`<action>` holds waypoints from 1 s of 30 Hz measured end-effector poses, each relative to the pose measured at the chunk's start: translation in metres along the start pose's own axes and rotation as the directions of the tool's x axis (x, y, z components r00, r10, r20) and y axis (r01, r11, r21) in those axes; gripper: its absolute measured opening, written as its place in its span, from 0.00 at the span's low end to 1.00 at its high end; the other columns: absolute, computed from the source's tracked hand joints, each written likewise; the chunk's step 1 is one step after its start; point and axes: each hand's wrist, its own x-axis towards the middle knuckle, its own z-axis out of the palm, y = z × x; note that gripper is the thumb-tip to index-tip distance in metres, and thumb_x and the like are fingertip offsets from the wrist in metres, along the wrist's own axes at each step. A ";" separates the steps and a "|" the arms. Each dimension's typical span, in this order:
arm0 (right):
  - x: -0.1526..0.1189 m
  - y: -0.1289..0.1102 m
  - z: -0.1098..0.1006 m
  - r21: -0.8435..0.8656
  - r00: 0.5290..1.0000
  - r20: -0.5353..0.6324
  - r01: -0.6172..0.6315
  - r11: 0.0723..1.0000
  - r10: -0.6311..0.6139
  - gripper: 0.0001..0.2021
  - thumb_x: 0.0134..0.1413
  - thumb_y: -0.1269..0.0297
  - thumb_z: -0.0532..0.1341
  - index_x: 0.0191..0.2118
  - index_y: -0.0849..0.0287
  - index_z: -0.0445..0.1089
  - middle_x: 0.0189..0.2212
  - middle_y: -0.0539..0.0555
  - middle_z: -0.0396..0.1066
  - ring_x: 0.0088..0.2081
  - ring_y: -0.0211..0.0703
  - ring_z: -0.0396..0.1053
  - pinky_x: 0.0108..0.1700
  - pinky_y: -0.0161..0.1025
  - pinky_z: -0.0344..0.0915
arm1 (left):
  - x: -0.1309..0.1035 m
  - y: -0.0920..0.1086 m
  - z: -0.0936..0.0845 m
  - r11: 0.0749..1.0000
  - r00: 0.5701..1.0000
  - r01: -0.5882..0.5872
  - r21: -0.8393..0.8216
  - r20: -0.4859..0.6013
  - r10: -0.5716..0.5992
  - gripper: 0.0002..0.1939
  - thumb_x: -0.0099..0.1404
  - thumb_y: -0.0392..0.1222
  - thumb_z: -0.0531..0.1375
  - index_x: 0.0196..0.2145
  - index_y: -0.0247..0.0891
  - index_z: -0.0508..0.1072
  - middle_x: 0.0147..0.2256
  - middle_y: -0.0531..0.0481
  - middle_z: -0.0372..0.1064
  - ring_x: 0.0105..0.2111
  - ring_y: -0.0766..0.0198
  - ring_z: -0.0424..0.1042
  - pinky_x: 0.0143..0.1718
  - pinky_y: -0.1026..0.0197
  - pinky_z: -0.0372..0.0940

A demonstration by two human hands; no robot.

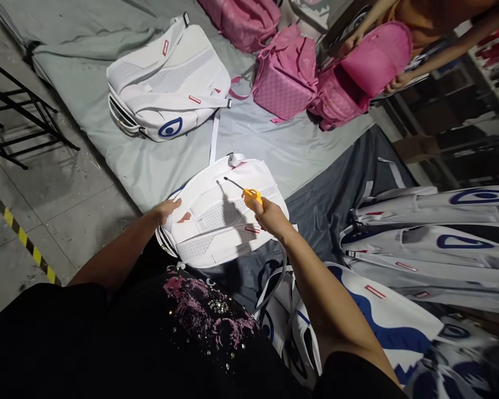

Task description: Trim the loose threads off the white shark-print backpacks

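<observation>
A white backpack (pixel 222 213) lies back-side up on my lap, its mesh padding and red tags showing. My left hand (pixel 166 210) rests on its left edge and holds it steady. My right hand (pixel 268 216) grips an orange-handled air blow gun (pixel 249 194) whose thin metal nozzle points up-left over the backpack's padded back. A grey hose (pixel 279 277) runs down from the tool under my right wrist.
A second white backpack (pixel 166 83) lies on the grey cloth (pixel 274 144) ahead. Pink backpacks (pixel 285 75) sit beyond it; another person's hands hold one (pixel 370 61) at top right. Several white-and-blue backpacks (pixel 432 244) pile at my right. A black metal frame (pixel 16 111) stands left.
</observation>
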 end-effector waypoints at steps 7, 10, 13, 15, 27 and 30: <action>0.016 -0.022 0.003 -0.114 0.996 0.068 0.067 0.991 -0.059 0.24 0.67 0.49 0.51 0.50 0.66 0.71 0.32 0.59 0.74 0.28 0.39 0.67 0.31 0.34 0.63 | -0.007 0.014 0.004 0.959 0.965 0.261 -0.113 0.051 -0.257 0.26 0.72 0.47 0.54 0.58 0.21 0.64 0.34 0.32 0.78 0.33 0.52 0.80 0.34 0.56 0.75; -0.004 -0.029 0.017 -0.082 0.879 0.467 0.158 0.984 -0.102 0.24 0.65 0.46 0.53 0.49 0.63 0.72 0.37 0.60 0.76 0.32 0.42 0.70 0.34 0.37 0.66 | -0.011 0.018 0.005 0.951 0.960 0.279 -0.132 0.049 -0.275 0.25 0.74 0.46 0.50 0.59 0.22 0.63 0.33 0.32 0.78 0.31 0.53 0.79 0.30 0.57 0.74; -0.021 -0.030 0.022 -0.102 0.926 0.366 0.141 0.985 -0.095 0.25 0.68 0.48 0.50 0.52 0.64 0.71 0.40 0.63 0.76 0.35 0.44 0.71 0.37 0.40 0.67 | -0.017 0.018 0.008 0.965 0.970 0.242 -0.100 0.035 -0.239 0.25 0.74 0.46 0.49 0.60 0.24 0.63 0.35 0.32 0.77 0.33 0.53 0.79 0.33 0.57 0.74; -0.034 -0.028 0.019 -0.085 0.936 0.333 0.151 0.985 -0.115 0.24 0.68 0.49 0.50 0.52 0.64 0.71 0.41 0.63 0.75 0.36 0.44 0.71 0.38 0.40 0.66 | -0.025 0.014 0.014 0.994 0.994 0.109 0.019 0.016 -0.109 0.26 0.73 0.48 0.50 0.62 0.29 0.63 0.39 0.35 0.77 0.35 0.54 0.78 0.37 0.56 0.73; -0.076 0.069 -0.045 -0.307 0.950 -0.153 -0.307 0.901 0.271 0.25 0.69 0.49 0.48 0.50 0.66 0.71 0.46 0.69 0.74 0.45 0.52 0.73 0.41 0.39 0.63 | -0.046 -0.018 0.077 -0.094 0.735 -0.265 0.960 0.264 0.624 0.26 0.69 0.40 0.53 0.64 0.42 0.64 0.64 0.29 0.51 0.61 0.34 0.55 0.56 0.35 0.57; -0.086 0.096 -0.062 -0.249 0.925 -0.143 -0.378 0.891 0.353 0.23 0.70 0.52 0.47 0.51 0.65 0.69 0.39 0.65 0.76 0.32 0.46 0.73 0.33 0.37 0.63 | -0.074 -0.038 0.099 -0.214 0.663 -0.384 0.898 0.430 0.613 0.32 0.67 0.49 0.58 0.66 0.38 0.60 0.69 0.31 0.41 0.66 0.35 0.47 0.60 0.38 0.53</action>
